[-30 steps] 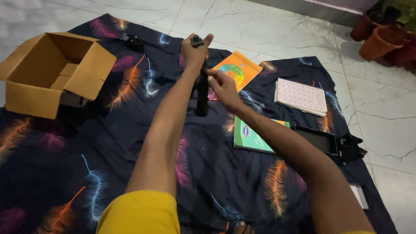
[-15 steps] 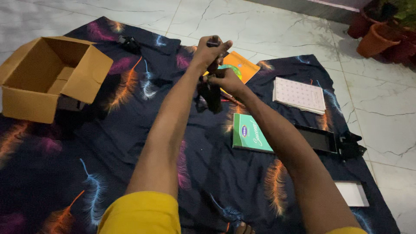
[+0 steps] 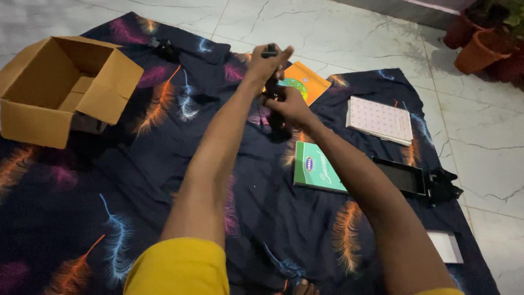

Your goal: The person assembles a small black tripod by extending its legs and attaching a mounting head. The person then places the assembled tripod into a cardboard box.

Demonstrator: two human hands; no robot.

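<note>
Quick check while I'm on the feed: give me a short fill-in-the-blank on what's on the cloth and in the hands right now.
1. Both hands, left hand and right hand, grip one upright ____ stand.
2. The open cardboard box lies on the cloth's ____ side.
3. The book beside the right forearm has a ____ cover.
4. The clay pots stand in the upper ____ corner.

Missing words: black; left; green; right

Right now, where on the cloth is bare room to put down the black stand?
The widest bare cloth lies near the person, left of the left arm and below the cardboard box. A smaller patch sits between the two forearms. It is crowded on the right: green book, orange book, white pad, black holder.
</note>
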